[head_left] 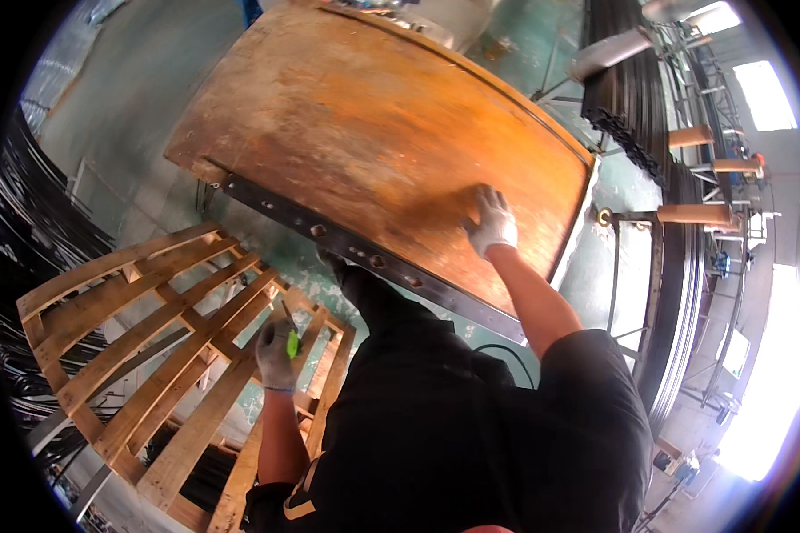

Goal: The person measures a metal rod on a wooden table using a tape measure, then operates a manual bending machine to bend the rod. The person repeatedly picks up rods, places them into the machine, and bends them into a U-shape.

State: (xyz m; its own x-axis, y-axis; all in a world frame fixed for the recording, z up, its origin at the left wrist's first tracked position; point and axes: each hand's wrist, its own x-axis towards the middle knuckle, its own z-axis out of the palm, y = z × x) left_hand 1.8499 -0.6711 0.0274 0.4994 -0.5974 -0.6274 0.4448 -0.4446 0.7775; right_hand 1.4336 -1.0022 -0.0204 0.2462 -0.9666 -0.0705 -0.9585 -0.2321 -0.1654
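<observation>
My right hand [492, 224], in a pale work glove, is over the worn brown wooden tabletop [356, 124] near its right end. Its fingers are stretched out and appear to rest on the wood, with nothing in them. Lower at the left, my gloved left hand [276, 355] is closed round a slim tool with a bright green part [292, 345]; a thin dark end sticks up past the fingers. The tool's exact kind is too small to tell. That hand is above the wooden pallet [187, 311], away from the table.
A dark metal bar with round holes [347, 249] runs along the table's near edge. Bundles of long black strips [627, 98] hang at the right beside racks with cardboard tubes [693, 214]. More black coils [27, 204] are stacked at the left. A dark hose [511, 353] curves near the table.
</observation>
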